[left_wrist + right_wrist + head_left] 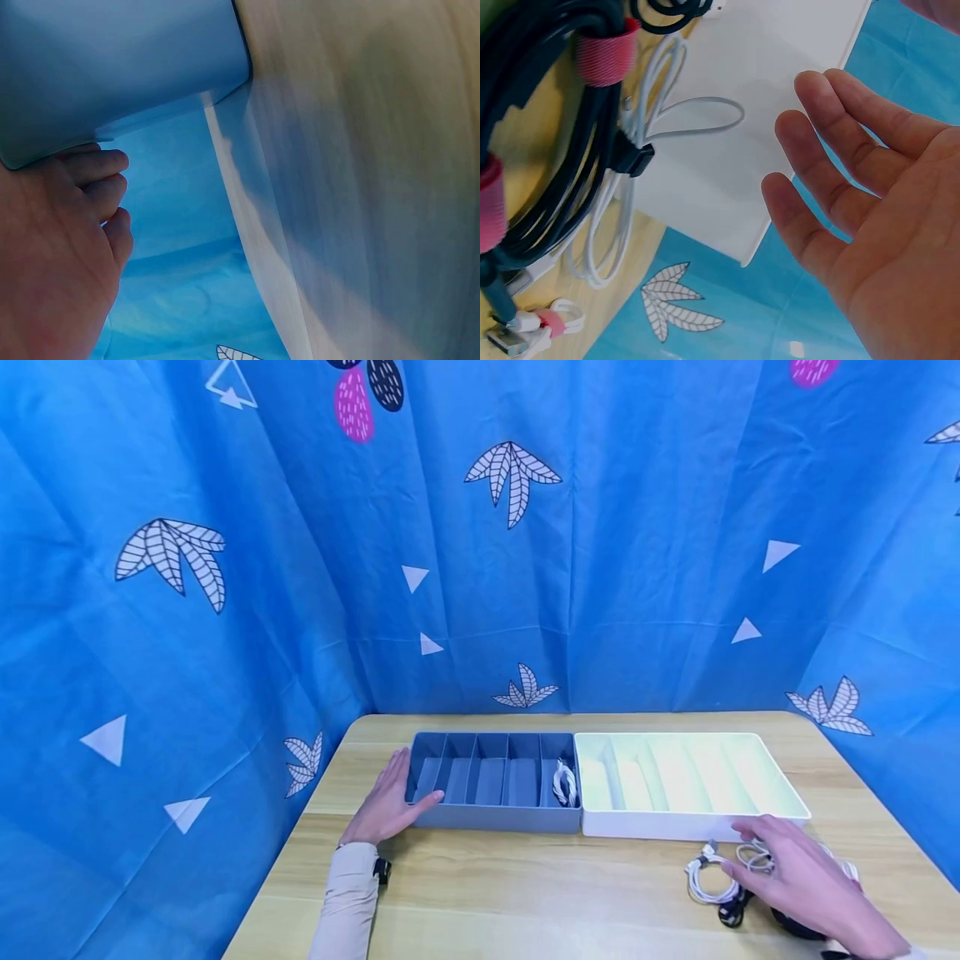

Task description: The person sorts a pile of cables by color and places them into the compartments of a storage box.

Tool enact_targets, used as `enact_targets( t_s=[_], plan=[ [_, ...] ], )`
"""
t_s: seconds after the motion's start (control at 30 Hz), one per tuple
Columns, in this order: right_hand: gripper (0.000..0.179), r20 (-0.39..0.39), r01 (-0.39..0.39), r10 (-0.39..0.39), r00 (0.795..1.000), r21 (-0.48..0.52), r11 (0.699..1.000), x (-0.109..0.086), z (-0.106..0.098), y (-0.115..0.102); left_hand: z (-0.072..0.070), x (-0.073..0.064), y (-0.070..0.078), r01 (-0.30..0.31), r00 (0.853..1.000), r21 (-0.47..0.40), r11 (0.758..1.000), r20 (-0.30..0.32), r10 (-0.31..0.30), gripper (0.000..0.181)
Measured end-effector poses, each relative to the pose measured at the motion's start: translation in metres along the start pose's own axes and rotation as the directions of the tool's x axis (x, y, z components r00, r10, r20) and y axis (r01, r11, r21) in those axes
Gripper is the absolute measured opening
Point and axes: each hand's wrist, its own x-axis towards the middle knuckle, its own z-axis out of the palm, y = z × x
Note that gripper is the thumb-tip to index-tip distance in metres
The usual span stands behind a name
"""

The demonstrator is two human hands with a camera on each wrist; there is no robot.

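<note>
My left hand [386, 802] rests at the left end of a grey-blue divided organizer box [495, 818], its fingers along the side wall and its thumb over the front rim. The left wrist view shows those fingertips beside the box wall. A coiled white cable [564, 783] lies in that box's rightmost compartment. My right hand [798, 877], fingers apart and slightly bent, is above several bundled cables at the front right. Among them are a white cable coil [705, 877] and a thick black cable coil [592, 135] with red straps. The right palm holds nothing.
A white divided organizer box [690, 825] stands against the right end of the grey-blue one on the wooden table [525, 893]. A small white cable with a pink strap [551, 322] lies near the black coil. A blue patterned curtain [637, 610] encloses the table's back and sides.
</note>
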Motion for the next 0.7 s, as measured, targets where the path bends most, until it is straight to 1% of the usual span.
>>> enact_targets(
  t_s=[0.1, 0.33, 0.53, 0.63, 0.7],
  plan=[
    [0.06, -0.014, 0.004, -0.004, 1.0, 0.001, 1.0, -0.003, 0.004, 0.001, -0.001, 0.0, 0.0, -0.001, 1.0, 0.004, 1.0, 0.0, 0.001, 0.109],
    [0.062, 0.039, -0.013, 0.013, 0.999, -0.023, 1.0, -0.007, 0.01, 0.005, -0.001, -0.001, 0.0, -0.011, 1.0, 0.005, 1.0, -0.012, 0.011, 0.11],
    [0.068, 0.108, -0.053, 0.057, 0.992, -0.039, 0.998, -0.008, 0.014, 0.009, 0.0, -0.001, -0.001, -0.009, 1.0, 0.011, 1.0, -0.014, 0.009, 0.111],
    [0.073, 0.123, -0.064, 0.068, 0.99, -0.037, 0.997, -0.01, 0.016, 0.01, 0.0, -0.001, 0.0, -0.004, 1.0, 0.01, 1.0, -0.015, 0.004, 0.111],
    [0.074, 0.119, -0.059, 0.063, 0.991, -0.035, 0.998, -0.011, 0.018, 0.011, 0.0, -0.001, -0.001, -0.005, 1.0, 0.01, 1.0, -0.015, 0.006, 0.111]
  ],
)
